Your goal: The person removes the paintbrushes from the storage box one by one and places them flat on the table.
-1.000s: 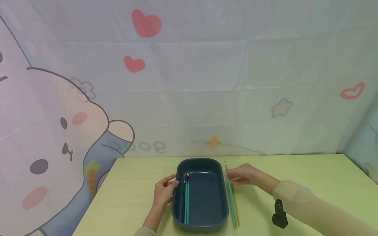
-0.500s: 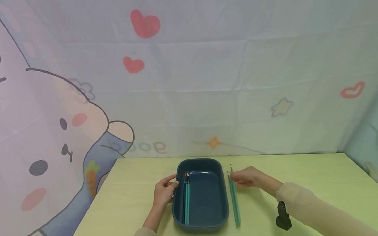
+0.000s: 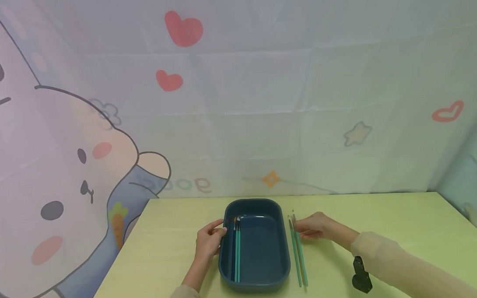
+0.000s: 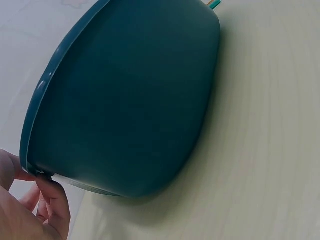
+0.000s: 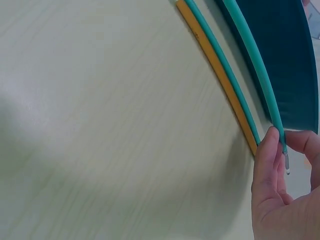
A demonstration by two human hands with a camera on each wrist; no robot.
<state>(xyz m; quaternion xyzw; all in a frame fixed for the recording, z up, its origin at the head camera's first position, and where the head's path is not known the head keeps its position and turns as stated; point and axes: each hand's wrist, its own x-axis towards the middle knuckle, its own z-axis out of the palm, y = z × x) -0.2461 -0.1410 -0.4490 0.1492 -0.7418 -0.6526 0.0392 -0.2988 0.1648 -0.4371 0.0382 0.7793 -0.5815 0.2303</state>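
My left hand (image 3: 208, 242) grips the left rim of a dark blue, deep rectangular box (image 3: 261, 249), thumb on the rim and fingers below it on the outside. Several slim paintbrushes (image 3: 238, 254) lie lengthwise along the box's left inner side. To the right of the box, my right hand (image 3: 317, 226) pinches a teal paintbrush (image 5: 256, 57) between thumb and fingers near its metal ferrule. In the right wrist view, another teal paintbrush (image 5: 225, 67) lies on the table alongside a yellow stick (image 5: 218, 65), their far ends hidden behind my fingers.
The box stands on a pale yellow-green table (image 3: 403, 226). Behind the table hangs a cloth backdrop (image 3: 260, 100) printed with a rabbit, hearts and a star. A black wrist camera (image 3: 360, 275) hangs below my right sleeve.
My right hand has shifted slightly right and down, away from the box. Two teal paintbrushes now show beside the box, overlapping most of the yellow stick. The left hand stays on the rim.
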